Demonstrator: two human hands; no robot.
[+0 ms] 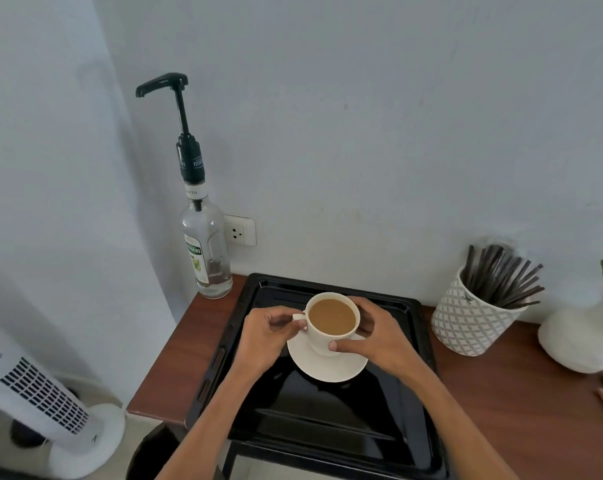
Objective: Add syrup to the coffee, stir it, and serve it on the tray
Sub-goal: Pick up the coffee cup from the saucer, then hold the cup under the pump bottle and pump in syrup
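Centrally on the black tray [327, 420], toward its far half, the white cup [331, 327] of coffee sits upright on its saucer [327, 367], handle pointing left, with bare tray floor open nearer the person. Both hands are closed on it: the left hand [267, 336] pinches the handle, the right hand [379, 336] wraps the cup's right side. Beyond the tray's far-left corner, close to the surface [175, 368] edge, stands the syrup bottle [206, 244], pump spout pointing left; a patterned pot of sticks [473, 317] stands near the tray's right rim.
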